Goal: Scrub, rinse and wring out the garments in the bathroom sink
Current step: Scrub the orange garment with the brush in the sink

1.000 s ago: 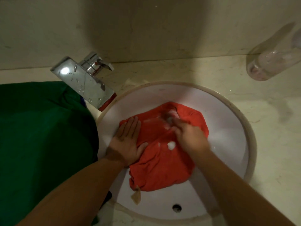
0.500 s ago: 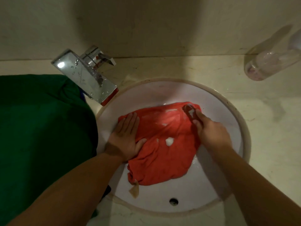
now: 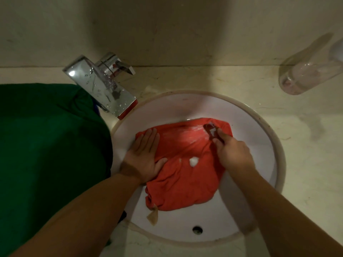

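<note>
Orange-red garment [image 3: 181, 182], crumpled and foam-flecked, lies in the white sink [image 3: 259, 130], long axis from far right to near left, a beige tab [image 3: 152, 217] at the near end. Of the hands, the left hand [image 3: 143, 160] presses flat on its left edge; the right hand [image 3: 232, 154] curls round a small dark object [image 3: 210, 129] at its far corner.

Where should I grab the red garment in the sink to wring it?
Probably the bunched near edge of the red garment, beside its tan label, coming from the near side of the sink. Folds there are thick and free; the left hand presses the left edge flat and the right hand grips a small dark object at the far corner.
</note>
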